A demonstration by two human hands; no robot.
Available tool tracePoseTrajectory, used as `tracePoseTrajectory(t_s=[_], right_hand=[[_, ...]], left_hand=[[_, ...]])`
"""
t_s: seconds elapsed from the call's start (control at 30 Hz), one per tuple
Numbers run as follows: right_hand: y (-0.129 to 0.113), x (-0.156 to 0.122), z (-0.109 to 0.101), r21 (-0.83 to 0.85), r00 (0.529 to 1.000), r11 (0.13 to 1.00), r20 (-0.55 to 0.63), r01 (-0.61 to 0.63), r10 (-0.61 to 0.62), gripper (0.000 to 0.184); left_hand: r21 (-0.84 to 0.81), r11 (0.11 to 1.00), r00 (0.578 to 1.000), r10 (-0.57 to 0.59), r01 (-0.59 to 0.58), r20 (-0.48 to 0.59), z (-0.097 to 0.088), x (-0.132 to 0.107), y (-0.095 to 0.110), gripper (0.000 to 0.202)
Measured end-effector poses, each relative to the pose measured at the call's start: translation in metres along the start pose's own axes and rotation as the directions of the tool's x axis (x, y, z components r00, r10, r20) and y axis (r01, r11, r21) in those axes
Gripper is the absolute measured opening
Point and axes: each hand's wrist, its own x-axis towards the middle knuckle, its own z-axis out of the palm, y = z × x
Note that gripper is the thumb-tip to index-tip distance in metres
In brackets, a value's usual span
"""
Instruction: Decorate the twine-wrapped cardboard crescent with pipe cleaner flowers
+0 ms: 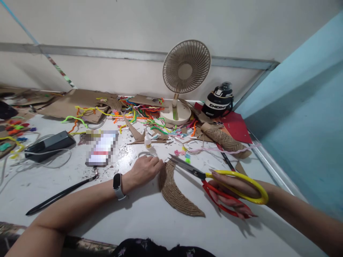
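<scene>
A crescent (178, 198) covered in rows of brown jute twine lies on the white table in front of me. My left hand (147, 169), a band on its wrist, is closed at the crescent's upper tip; the fingertips are partly hidden, and any loose twine end there is too small to make out. Large scissors (197, 172) with one yellow and one red handle are in my right hand (230, 192), its fingers through the loops. Their blades are slightly parted, and the points reach the crescent's tip beside my left fingers.
A small glue bottle (147, 140) stands beyond my left hand. A twine roll (225, 139) lies at right, near a black jug (218, 101). A desk fan (184, 71) stands at the back among pipe cleaners and cardboard scraps (72, 105). A phone (102, 148) and power bank (50, 145) are left.
</scene>
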Motion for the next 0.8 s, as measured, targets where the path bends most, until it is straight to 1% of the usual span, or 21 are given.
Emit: tracePoseTrajectory(t_s=[0.07,0.17,0.33,0.43,0.53,0.67,0.8], right_hand=[[0.007,0.003,-0.005,0.053,1.0,0.998,0.014,-0.018,0.017,0.068],[0.017,0.008,-0.013,0.14,0.997,0.989,0.068,-0.054,0.045,0.069],[0.027,0.017,-0.018,0.188,0.99,0.976,0.102,-0.114,0.096,0.075],[0.031,0.021,-0.021,0.207,0.989,0.97,0.091,-0.131,0.114,0.078],[0.032,0.023,-0.021,0.22,0.991,0.969,0.086,-0.117,0.1,0.079],[0.031,0.028,-0.019,0.272,0.992,0.959,0.119,-0.08,0.049,0.081],[0.033,0.032,-0.021,0.36,0.983,0.93,0.181,-0.082,0.017,0.081]], left_hand=[[-0.004,1.0,1.0,-0.008,0.008,0.002,-0.001,0.0,0.0,0.017],[-0.001,1.0,1.0,-0.013,0.013,0.003,-0.001,0.001,0.0,0.019],[0.004,1.0,1.0,-0.006,0.006,-0.02,0.002,0.0,-0.001,0.016],[0.007,1.0,1.0,-0.012,0.012,-0.023,0.005,-0.002,-0.001,0.013],[0.004,1.0,1.0,-0.012,0.012,-0.024,0.005,-0.002,-0.001,0.014],[-0.001,1.0,1.0,-0.009,0.009,-0.015,0.002,-0.001,-0.001,0.015],[0.008,1.0,1.0,-0.008,0.008,-0.008,0.0,0.0,-0.002,0.014]])
